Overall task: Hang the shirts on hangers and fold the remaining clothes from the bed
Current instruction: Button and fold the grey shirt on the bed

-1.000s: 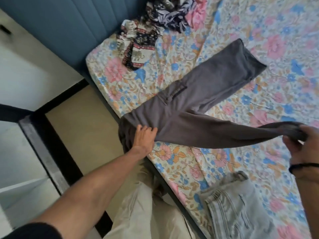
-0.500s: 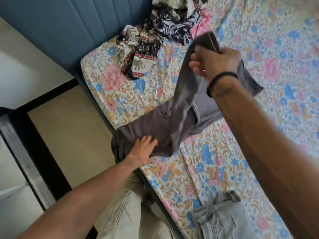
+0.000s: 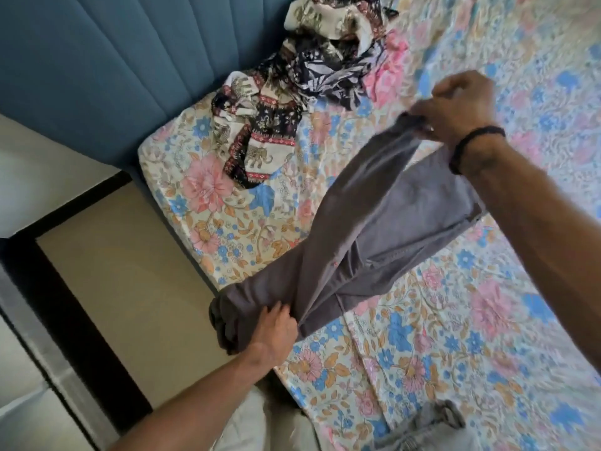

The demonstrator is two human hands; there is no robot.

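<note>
Grey trousers (image 3: 383, 222) lie across the floral bed sheet (image 3: 455, 336), their waist end hanging over the bed's near edge. My left hand (image 3: 273, 330) presses flat on the trousers near that edge. My right hand (image 3: 455, 109), with a dark band on the wrist, grips the hem of one trouser leg and holds it raised above the other leg. A heap of patterned clothes (image 3: 292, 102) sits by the headboard.
A blue padded headboard (image 3: 113, 76) runs along the left of the bed. Folded light grey jeans (image 3: 422, 431) lie at the bottom edge of view. Beige floor (image 3: 130, 288) with a dark border lies left of the bed.
My right hand has swung the gripped trouser leg from the right side over toward the other leg, then lowered it slightly. My left hand stayed pressed on the trousers.
</note>
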